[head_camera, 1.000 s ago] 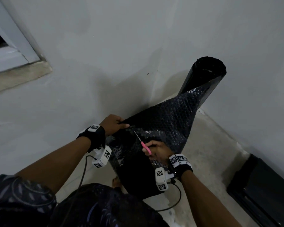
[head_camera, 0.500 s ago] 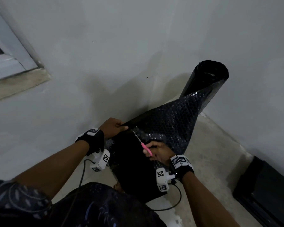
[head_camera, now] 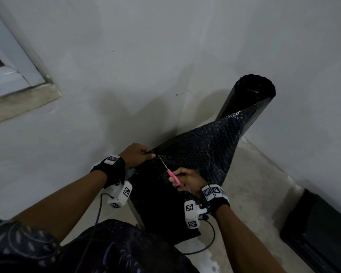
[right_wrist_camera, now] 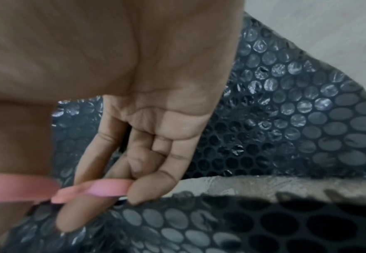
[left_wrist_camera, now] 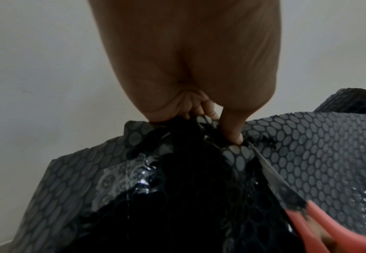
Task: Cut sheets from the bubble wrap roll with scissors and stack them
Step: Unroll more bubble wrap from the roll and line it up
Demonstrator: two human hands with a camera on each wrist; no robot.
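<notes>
A black bubble wrap roll (head_camera: 250, 95) stands in the wall corner, its loose sheet (head_camera: 201, 150) pulled out toward me. My left hand (head_camera: 136, 154) pinches the sheet's top edge (left_wrist_camera: 199, 130) between thumb and fingers. My right hand (head_camera: 189, 181) grips pink-handled scissors (head_camera: 172, 177), fingers through the loops (right_wrist_camera: 106, 188). The blades (left_wrist_camera: 270, 172) point up along the cut line and their tip sits just below my left thumb (left_wrist_camera: 233, 130). The cut part of the sheet (head_camera: 158, 203) hangs down dark in front of my lap.
Grey walls meet in the corner behind the roll. A window frame and sill (head_camera: 18, 91) are at upper left. A flat black object (head_camera: 319, 229) lies on the concrete floor at lower right. Wrist camera cables (head_camera: 205, 247) trail near my knees.
The scissors have advanced up the sheet toward my left hand, and the blade tip is now close under the pinched edge. My left hand keeps its hold.
</notes>
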